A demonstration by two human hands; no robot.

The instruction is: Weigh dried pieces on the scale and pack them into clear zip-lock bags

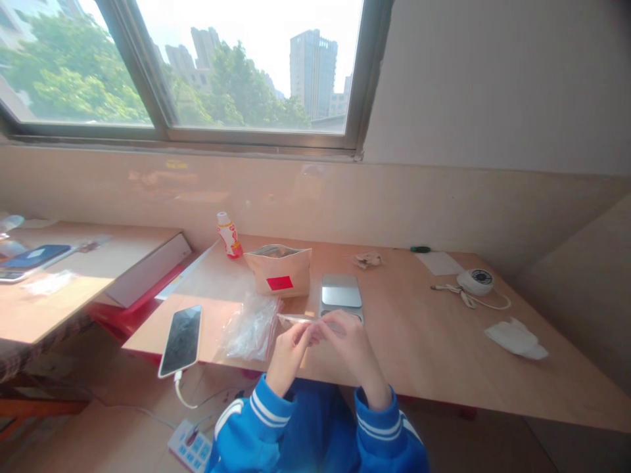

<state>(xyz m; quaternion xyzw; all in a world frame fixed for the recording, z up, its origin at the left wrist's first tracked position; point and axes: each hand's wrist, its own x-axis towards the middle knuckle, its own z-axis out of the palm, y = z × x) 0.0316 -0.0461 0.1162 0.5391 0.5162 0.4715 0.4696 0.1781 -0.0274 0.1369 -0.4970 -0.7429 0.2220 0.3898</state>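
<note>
Between my two hands is a small clear plastic bag (pixel 294 318), held above the front edge of the table. My left hand (pixel 292 348) pinches it from the left, and my right hand (pixel 351 338) grips it from the right with bent fingers. Just beyond my right hand lies a flat scale (pixel 341 291) with a silver plate, its near end partly covered by my fingers. A pile of clear zip bags (pixel 250 328) rests left of my left hand. Behind the pile a brown paper pouch (pixel 280 269) with a red label stands upright, its top open.
A phone (pixel 181 341) with a charging cable lies at the table's left edge. Behind it stands a drink bottle (pixel 229 235). To the right are a small white fan (pixel 476 282) with a cable, a tissue (pixel 516 338), paper (pixel 440 263) and dried bits (pixel 367 259).
</note>
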